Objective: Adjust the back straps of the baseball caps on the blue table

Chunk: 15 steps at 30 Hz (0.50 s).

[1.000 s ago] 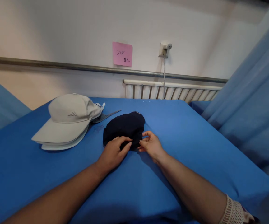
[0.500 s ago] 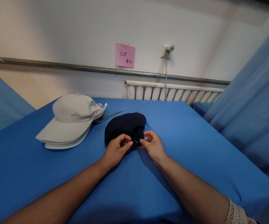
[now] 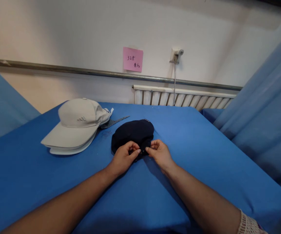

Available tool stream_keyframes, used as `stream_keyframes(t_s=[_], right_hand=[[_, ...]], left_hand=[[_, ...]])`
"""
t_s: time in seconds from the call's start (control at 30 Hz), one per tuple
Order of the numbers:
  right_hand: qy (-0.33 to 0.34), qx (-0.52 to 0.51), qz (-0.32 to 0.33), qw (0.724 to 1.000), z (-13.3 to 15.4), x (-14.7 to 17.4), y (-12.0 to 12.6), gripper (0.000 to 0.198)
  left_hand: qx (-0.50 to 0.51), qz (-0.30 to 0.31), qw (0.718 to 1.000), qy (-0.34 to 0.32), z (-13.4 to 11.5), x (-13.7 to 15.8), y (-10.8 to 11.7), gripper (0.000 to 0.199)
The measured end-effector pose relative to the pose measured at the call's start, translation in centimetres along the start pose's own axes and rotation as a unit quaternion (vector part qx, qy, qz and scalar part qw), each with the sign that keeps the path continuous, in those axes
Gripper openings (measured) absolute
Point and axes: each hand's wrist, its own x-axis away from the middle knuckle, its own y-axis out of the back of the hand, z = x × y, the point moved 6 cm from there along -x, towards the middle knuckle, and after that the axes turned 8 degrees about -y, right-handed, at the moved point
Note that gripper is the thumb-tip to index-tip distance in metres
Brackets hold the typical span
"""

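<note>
Left hand (image 3: 123,158): pinching near edge of dark cap (image 3: 133,130)
Right hand (image 3: 160,155): pinching same edge
Pale caps (image 3: 78,115): stacked, left of it

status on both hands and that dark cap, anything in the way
Left hand, right hand pinching near edge of dark cap. Cap resting on blue cover. Pale caps stacked to the left, not in the way.

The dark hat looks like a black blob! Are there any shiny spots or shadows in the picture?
In the head view, the dark hat is so dark that its folds hardly show; in the same head view, tiny glints shine between the fingers, too small to say from what; also in the head view, a soft shadow darkens the blue cloth beside the right arm.
</note>
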Motion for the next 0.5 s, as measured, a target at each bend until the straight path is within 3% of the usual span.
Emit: stream_keyframes(t_s=[0.27, 0.5], right_hand=[[-0.031, -0.001, 0.016, 0.999, -0.73, -0.24, -0.26, 0.033], [0.033, 0.035, -0.018, 0.999, -0.48, -0.56, 0.31, 0.026]], left_hand=[[0.000, 0.007, 1.000, 0.010, 0.73, 0.06, -0.16, 0.015], [0.039, 0.004, 0.999, 0.016, -0.04, -0.03, -0.13, 0.019]])
